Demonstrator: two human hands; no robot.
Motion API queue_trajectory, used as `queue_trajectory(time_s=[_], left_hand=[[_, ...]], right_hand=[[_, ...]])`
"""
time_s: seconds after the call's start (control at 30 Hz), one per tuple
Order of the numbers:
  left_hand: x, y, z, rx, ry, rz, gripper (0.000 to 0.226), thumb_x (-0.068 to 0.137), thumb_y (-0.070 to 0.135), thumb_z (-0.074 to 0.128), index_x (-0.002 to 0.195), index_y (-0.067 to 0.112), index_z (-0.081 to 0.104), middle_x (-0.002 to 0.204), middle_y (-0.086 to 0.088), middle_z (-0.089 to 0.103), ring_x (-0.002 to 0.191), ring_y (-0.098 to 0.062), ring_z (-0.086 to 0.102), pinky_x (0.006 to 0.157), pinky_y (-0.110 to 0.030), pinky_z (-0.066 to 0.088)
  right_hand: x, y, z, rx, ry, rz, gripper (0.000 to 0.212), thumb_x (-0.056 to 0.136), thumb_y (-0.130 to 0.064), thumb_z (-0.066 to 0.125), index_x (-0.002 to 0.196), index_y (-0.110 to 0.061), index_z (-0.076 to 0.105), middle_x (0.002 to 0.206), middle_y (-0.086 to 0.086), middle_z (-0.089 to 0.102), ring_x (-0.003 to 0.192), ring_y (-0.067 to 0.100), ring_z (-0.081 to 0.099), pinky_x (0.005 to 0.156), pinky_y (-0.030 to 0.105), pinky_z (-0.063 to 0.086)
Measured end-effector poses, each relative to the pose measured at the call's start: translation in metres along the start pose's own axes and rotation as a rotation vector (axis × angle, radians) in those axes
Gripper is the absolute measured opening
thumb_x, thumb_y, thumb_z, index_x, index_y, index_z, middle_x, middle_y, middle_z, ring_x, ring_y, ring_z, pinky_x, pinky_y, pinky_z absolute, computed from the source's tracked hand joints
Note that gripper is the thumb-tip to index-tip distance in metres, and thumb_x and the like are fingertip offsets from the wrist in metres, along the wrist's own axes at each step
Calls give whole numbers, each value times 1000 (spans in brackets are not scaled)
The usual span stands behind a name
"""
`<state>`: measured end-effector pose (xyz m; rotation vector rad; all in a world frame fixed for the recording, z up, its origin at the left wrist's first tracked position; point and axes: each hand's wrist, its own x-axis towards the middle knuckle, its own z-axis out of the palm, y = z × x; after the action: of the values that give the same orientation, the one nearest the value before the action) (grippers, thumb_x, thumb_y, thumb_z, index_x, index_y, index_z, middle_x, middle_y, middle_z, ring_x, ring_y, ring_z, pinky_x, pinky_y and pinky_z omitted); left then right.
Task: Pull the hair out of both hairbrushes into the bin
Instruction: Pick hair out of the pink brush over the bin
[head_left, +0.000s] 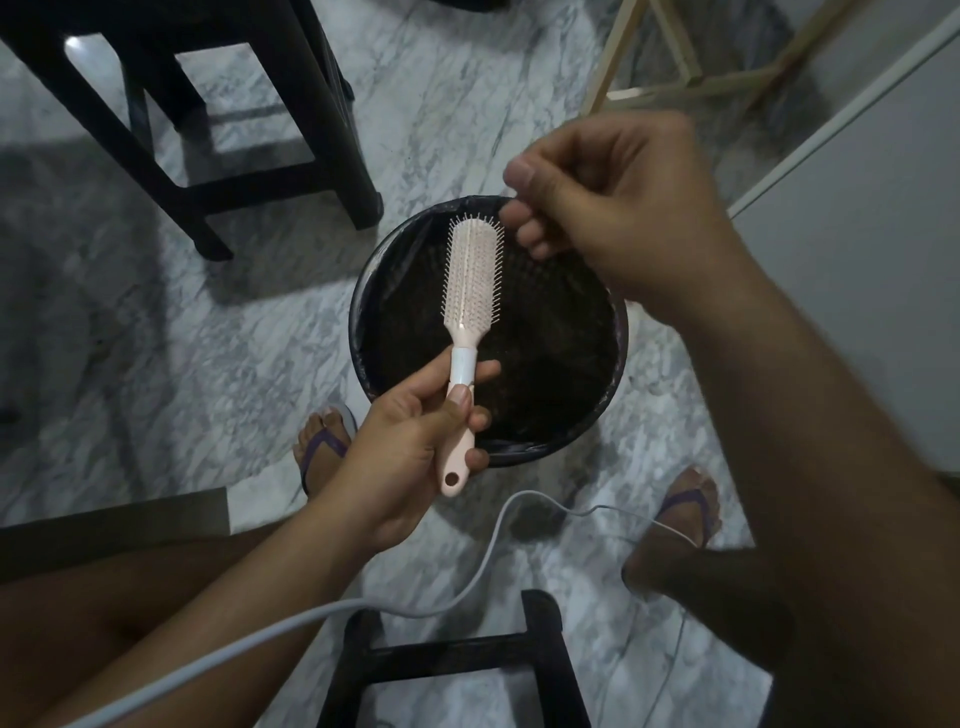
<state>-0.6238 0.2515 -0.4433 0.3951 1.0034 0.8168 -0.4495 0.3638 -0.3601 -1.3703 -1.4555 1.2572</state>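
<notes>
A pale pink hairbrush (470, 280) with a white band on its neck is held over a round black bin (597, 374) lined with a dark bag. My left hand (410, 447) grips its handle, bristles facing up. My right hand (613, 208) hovers just right of the brush head, thumb and forefinger pinched together; whether a strand of hair is between them is too fine to tell. Only one hairbrush is in view.
A black stool (218, 130) stands on the marble floor at upper left, another black stool (457, 660) sits between my knees. A grey cable (467, 587) crosses my lap. My feet in purple sandals (324, 452) flank the bin. A light wooden frame (691, 78) is at upper right.
</notes>
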Motion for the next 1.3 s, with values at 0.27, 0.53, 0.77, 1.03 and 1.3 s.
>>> queue_trajectory(time_s=[0.27,0.53,0.77,1.03,1.3], left_hand=[[-1,-1,5,31,-22,20,42,99,4,48,135,21,59,129,-3,66,73,-10,51,54,-25,44],[-6,0,4,175,27,55,46,101,4,48,139,28,55,126,2,67,75,-10,51,58,-26,46],[-5,5,1,142,-11,70,44,100,3,48,135,27,59,125,-1,66,74,-11,49,55,-25,44],[-4,5,7,24,-43,40,42,99,3,48,136,20,58,130,-3,65,72,-9,50,53,-23,43],[-3,3,11,14,-41,9,43,100,2,47,136,22,59,128,-3,66,72,-10,50,52,-24,43]], right_hand=[[-6,28,12,-749,-134,37,20,87,-20,73,107,-21,74,98,-4,70,88,9,66,86,23,54],[-16,37,25,-905,-208,10,43,84,-30,72,124,-23,57,118,5,57,103,25,61,90,45,53],[-17,37,28,-728,-17,-2,20,86,-27,76,103,-15,75,94,0,74,86,15,68,85,38,56],[-6,14,5,-310,134,61,13,95,-17,65,85,-16,72,71,-1,72,55,8,66,57,32,61],[-16,16,18,-685,-88,-22,21,86,-9,56,90,-19,74,83,-10,69,74,5,62,69,11,48]])
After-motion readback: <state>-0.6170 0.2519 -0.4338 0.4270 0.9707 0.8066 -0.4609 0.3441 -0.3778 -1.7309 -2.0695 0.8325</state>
